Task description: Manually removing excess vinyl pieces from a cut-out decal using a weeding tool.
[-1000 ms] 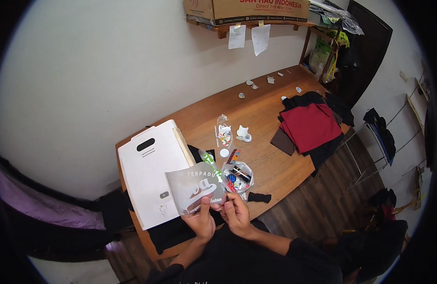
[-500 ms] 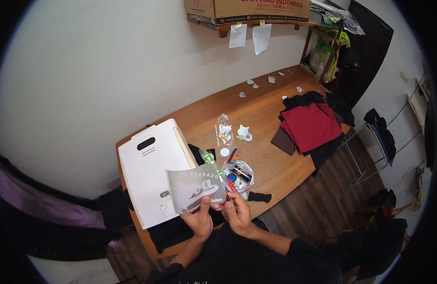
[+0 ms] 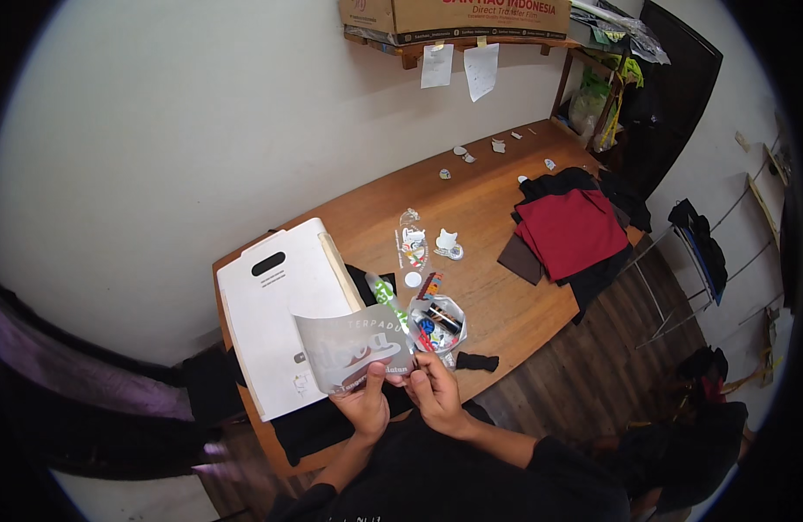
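My left hand (image 3: 365, 405) pinches the lower edge of a curled, see-through sheet of transfer film (image 3: 332, 339) with white lettering, its thumb lying on the front. At the sheet's lower right corner my right hand (image 3: 439, 402) is closed, fingertips and thumb together. Something thin and dark shows beside those fingertips, too small to name. Both hands are above the table's near edge. Behind the film lies a white flat-topped machine (image 3: 280, 261) with a dark oval handle opening. Just beyond my right hand stands a pale open container (image 3: 461, 311) of small mixed items.
Film scraps and stickers (image 3: 413, 248) are scattered across the wooden table (image 3: 367, 204). Folded red, brown and black cloths (image 3: 571, 235) are stacked at the right. A small black cloth piece (image 3: 477, 362) lies by the near edge. Above the back hangs a shelf with a cardboard box (image 3: 458, 19).
The film has turned slightly and its left edge has shifted left, curling more. Both hands stay in nearly the same place.
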The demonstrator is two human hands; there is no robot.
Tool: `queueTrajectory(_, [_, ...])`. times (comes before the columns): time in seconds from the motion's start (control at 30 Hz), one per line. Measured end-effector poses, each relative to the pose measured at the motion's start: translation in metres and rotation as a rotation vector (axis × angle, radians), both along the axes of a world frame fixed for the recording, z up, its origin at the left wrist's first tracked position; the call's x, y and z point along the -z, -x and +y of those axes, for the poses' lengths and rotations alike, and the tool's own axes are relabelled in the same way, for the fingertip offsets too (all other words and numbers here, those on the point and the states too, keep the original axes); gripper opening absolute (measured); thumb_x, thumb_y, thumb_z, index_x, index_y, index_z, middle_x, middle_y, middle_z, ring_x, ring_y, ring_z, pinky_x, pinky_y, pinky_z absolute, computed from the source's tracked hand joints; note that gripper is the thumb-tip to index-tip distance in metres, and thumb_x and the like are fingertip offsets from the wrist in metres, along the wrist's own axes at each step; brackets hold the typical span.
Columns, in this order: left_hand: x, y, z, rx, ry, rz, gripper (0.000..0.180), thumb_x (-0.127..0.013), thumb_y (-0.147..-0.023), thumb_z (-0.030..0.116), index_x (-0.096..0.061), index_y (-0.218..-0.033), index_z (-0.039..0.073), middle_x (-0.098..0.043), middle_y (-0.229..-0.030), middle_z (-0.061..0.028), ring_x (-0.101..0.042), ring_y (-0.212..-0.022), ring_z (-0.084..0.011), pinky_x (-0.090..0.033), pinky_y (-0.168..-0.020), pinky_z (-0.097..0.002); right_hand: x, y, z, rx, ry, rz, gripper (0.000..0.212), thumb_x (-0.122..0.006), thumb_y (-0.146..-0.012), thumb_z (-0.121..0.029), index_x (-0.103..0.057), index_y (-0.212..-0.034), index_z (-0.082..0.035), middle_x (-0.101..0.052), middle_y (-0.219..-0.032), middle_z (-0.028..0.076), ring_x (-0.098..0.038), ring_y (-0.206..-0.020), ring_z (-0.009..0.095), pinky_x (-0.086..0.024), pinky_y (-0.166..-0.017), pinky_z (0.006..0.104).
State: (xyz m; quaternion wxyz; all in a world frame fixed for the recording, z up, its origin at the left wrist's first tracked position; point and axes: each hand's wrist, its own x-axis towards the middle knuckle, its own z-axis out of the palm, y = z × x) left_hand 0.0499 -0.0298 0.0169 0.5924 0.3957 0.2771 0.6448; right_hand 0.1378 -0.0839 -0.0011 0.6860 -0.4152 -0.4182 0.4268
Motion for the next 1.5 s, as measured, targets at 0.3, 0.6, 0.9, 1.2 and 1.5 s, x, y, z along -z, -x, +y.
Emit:
queueTrajectory(0.3, [-0.004, -0.001, 0.000, -0.003, 0.010, -0.001, 0.029, -0.063, -0.082, 0.009, -0.049, -0.105, -0.003, -0.061, -0.080, -0.0139, -0.056, -0.054, -0.0147, -0.048, -0.048, -0.0242, 0.005, 0.000, 0.000, 0.024, 0.023, -0.017, 0.020, -0.044, -0.093, -0.013, -0.046, -0.105, 0.003, -0.058, -0.078, 0.003, -0.047, -0.064, 0.003, -0.037, -0.054, 0.0174])
queueTrajectory(0.6, [-0.003, 0.002, 0.002, 0.019, -0.007, 0.025, 0.028, -0.062, -0.082, 0.009, -0.050, -0.105, -0.003, -0.060, -0.080, -0.0143, -0.056, -0.055, -0.0153, -0.048, -0.048, -0.0242, 0.005, 0.000, 0.000, 0.025, 0.026, -0.006, 0.019, -0.045, -0.093, -0.014, -0.047, -0.103, 0.002, -0.054, -0.073, 0.001, -0.044, -0.059, 0.002, -0.035, -0.051, 0.0174])
queueTrajectory(0.9, [-0.005, 0.002, 0.004, 0.038, -0.039, 0.022, 0.027, -0.062, -0.082, 0.008, -0.050, -0.104, -0.003, -0.061, -0.081, -0.0144, -0.056, -0.057, -0.0144, -0.048, -0.045, -0.0227, 0.005, -0.001, -0.001, 0.057, 0.040, -0.050, 0.018, -0.046, -0.092, -0.013, -0.049, -0.099, 0.003, -0.056, -0.072, 0.002, -0.046, -0.059, 0.003, -0.037, -0.051, 0.0185])
queueTrajectory(1.2, [-0.004, 0.005, 0.005, 0.065, -0.051, 0.012, 0.025, -0.062, -0.082, 0.007, -0.051, -0.102, -0.003, -0.062, -0.078, -0.0140, -0.056, -0.051, -0.0144, -0.047, -0.044, -0.0227, 0.000, 0.001, 0.000, 0.067, 0.048, -0.009, 0.017, -0.045, -0.093, -0.013, -0.050, -0.099, 0.003, -0.054, -0.072, 0.001, -0.045, -0.060, 0.003, -0.037, -0.051, 0.0176])
queueTrajectory(1.5, [-0.005, 0.005, 0.007, 0.053, -0.029, 0.021, 0.023, -0.063, -0.082, 0.008, -0.052, -0.100, -0.003, -0.062, -0.078, -0.0135, -0.056, -0.052, -0.0140, -0.047, -0.044, -0.0220, 0.000, -0.002, -0.003, -0.043, 0.053, 0.142, 0.019, -0.043, -0.093, -0.012, -0.045, -0.106, 0.002, -0.052, -0.079, 0.002, -0.045, -0.068, 0.004, -0.038, -0.059, 0.0170])
